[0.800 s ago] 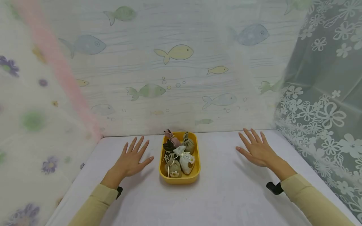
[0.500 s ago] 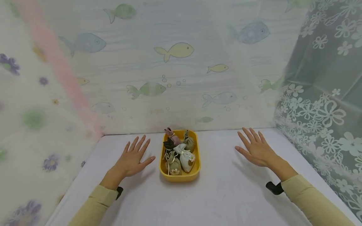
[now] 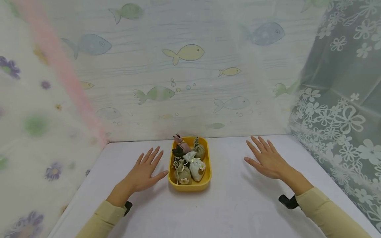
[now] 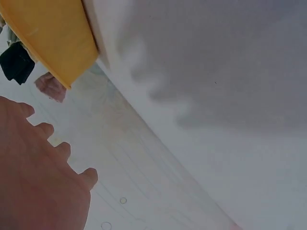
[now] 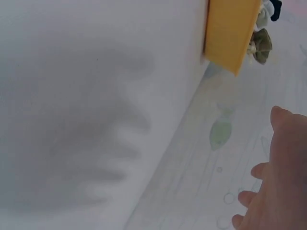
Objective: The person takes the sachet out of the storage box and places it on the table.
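Note:
A yellow tray (image 3: 190,188) stands on the white table, holding several small drawstring pouches. Among them are a white pouch (image 3: 196,170) with a flower, a beige pouch (image 3: 183,174) with a flower, an olive pouch (image 3: 198,150), a dusty pink pouch (image 3: 183,145) and a dark pouch (image 3: 177,152). Just left of the tray hovers my left hand (image 3: 141,175), fingers spread and straight, thumb tip close to the tray's rim. Farther off on the right, my right hand (image 3: 269,163) is held palm down over the table with its fingers spread. Neither hand holds anything.
Behind the table (image 3: 226,211) hangs a pale curtain (image 3: 190,86) printed with fish. A flowered curtain (image 3: 32,145) borders the left side, and a sheer lace-patterned curtain (image 3: 342,109) the right. Black wrist straps (image 3: 288,201) show at the cuffs.
My left hand has moved right, toward the tray. The right hand has shifted slightly left. The tray and pouches have stayed in place; the head view has tilted a little.

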Tool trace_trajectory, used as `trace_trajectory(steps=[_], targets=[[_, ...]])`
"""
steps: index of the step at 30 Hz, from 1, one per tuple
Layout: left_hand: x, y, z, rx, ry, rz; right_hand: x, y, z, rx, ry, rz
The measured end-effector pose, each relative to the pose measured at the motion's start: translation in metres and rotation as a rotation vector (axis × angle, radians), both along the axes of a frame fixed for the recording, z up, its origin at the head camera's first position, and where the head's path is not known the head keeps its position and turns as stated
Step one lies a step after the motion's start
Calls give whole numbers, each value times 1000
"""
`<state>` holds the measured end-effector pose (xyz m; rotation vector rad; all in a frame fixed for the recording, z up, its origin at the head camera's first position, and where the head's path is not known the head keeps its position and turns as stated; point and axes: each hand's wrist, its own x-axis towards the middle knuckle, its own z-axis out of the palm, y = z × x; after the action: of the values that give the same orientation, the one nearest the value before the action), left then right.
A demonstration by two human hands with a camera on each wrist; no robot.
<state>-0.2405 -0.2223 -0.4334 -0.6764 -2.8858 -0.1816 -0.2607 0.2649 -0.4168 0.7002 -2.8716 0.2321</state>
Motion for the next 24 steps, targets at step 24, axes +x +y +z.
trace_trajectory(steps=[24], targets=[[18,32,-14,32,-124,-89,17,-64,7,-51,33,154]])
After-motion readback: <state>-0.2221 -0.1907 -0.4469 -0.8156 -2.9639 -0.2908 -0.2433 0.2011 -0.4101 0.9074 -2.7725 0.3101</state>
